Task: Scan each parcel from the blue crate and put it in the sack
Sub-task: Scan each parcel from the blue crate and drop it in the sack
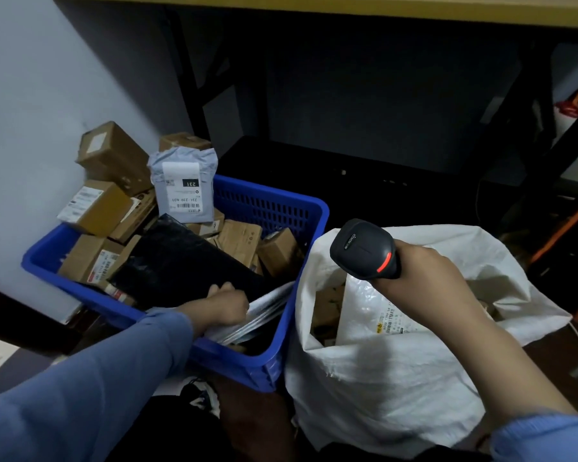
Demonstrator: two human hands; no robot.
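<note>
Dim storeroom floor. Left hand (227, 305) grips black parcel (181, 258) in blue crate (271, 208), long axis 10-to-4 o'clock. Right hand (431, 285), at 3 o'clock over sack (381, 378), holds scanner (361, 248).

Grey mailer (183, 181) in blue crate (274, 208), label upside down: "231" on black patch, "231-239-K01" beneath; scanner (364, 250) logo and white parcel (371, 305) label too blurred to read
</note>
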